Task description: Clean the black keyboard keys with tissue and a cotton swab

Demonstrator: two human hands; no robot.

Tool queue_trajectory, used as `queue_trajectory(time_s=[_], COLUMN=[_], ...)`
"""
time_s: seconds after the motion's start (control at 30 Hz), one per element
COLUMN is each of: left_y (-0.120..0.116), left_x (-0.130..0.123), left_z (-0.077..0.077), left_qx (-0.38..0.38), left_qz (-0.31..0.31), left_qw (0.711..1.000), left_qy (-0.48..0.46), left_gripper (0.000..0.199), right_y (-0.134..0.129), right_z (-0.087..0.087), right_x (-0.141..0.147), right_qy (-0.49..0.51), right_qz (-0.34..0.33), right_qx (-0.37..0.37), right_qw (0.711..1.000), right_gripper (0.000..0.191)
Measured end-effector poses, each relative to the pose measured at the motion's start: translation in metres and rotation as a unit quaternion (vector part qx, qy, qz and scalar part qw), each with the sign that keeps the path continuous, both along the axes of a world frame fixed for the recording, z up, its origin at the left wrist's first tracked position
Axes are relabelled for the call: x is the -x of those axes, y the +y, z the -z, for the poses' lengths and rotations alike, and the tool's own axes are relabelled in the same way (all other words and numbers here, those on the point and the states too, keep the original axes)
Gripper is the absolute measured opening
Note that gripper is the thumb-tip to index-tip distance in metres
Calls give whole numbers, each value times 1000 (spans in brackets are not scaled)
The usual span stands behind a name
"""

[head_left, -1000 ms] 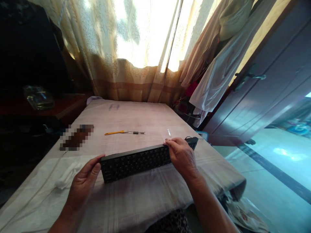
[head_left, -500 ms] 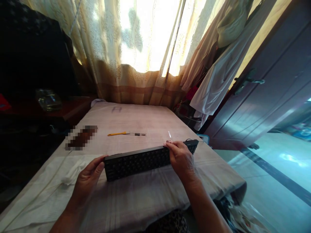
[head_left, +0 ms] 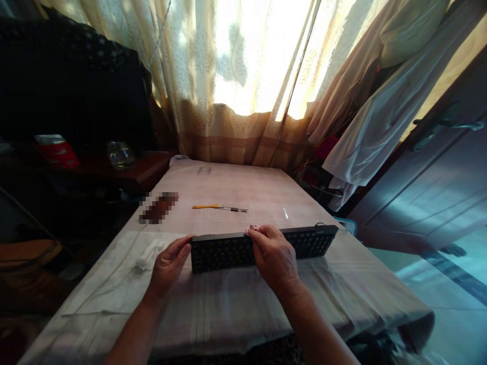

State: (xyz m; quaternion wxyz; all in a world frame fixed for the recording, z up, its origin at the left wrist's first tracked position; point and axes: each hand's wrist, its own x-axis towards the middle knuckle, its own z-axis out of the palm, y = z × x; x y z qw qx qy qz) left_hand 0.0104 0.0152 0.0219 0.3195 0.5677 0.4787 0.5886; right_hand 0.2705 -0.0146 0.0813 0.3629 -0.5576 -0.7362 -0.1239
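A black keyboard (head_left: 224,252) stands tilted up on its long edge on the cloth-covered table, its keys facing me. My left hand (head_left: 169,263) grips its left end between thumb and fingers. Pinched in my right hand (head_left: 274,253) is a small pinkish cloth (head_left: 251,230), pressed on the keyboard's top edge near the middle. Behind the keyboard lies a thin brush (head_left: 205,206) with a yellow handle. A slim metal tool with a dark grip (head_left: 239,209) lies in line with it.
White crumpled tissue (head_left: 150,253) lies on a pale sheet (head_left: 114,284) at the left, near a blurred-out brown object (head_left: 159,208). A glass jar (head_left: 120,155) and a red container (head_left: 57,151) sit on the dark side furniture. Clothes hang by the door (head_left: 429,167).
My right hand has slid left along the keyboard's top edge with the cloth. My left hand keeps hold of the left end. The whole view has shifted, so things appear further right.
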Motion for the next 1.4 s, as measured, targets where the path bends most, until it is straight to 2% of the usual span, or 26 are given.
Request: queue_trajectory(time_s=[0.37,0.8,1.23,1.4], left_y=[0,-3,-4,-2], left_x=[0,0,-2,-1], left_z=[1,1,-4,-2], left_qx=[-33,-61,-61,-69], left_qz=[5,-14,-7,-11], left_qw=[999,997,997,997], left_qy=[26,38,36,37], left_gripper=[38,31,32,30], right_y=[4,9,11,12], right_z=[-6,-12,-17,-16], right_x=[41,78,106,100], right_qy=[-24,-86,-141,-139], right_qz=[-63,-90,-112,-115], right_qx=[-5,-11,25,22], right_qw=[998,992,983,983], right_gripper=[24,20,19,18])
